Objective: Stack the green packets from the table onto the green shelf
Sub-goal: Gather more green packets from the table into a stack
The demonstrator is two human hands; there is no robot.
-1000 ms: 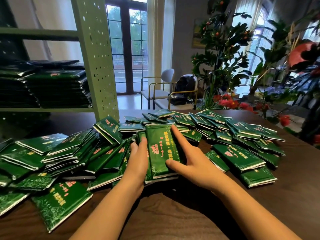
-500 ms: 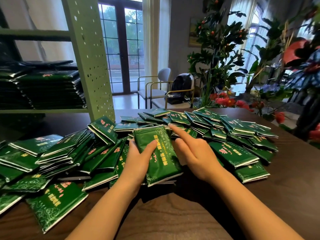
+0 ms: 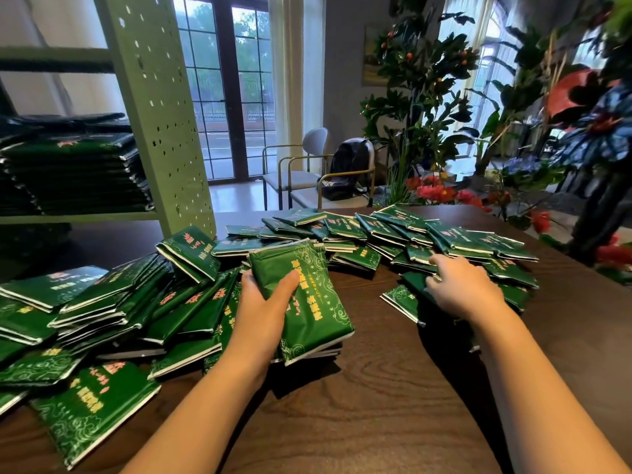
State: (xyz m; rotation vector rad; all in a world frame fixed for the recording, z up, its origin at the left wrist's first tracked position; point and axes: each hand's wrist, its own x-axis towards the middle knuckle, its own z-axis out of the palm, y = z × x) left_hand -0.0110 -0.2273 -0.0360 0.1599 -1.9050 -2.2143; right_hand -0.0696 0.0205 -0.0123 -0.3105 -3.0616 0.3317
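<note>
Near: table [image 3: 376,398], dark wood. Left hand [image 3: 263,302] grips small stack of packets [image 3: 318,313], thumb across top face, fingers hidden beneath. Stack's long axis runs upper left to lower right of frame. Right hand [image 3: 458,289] at centre right, fingers bent onto loose packets [image 3: 403,299]; grip or mere touch, I cannot tell. I judge gathering not yet done.

Green shelf [image 3: 160,131] upper left, nearer left hand; stacked packets [image 3: 75,172] on it.

Far: chair [image 3: 307,155], backpack [image 3: 349,165], plants [image 3: 427,97], glass doors [image 3: 225,97].
</note>
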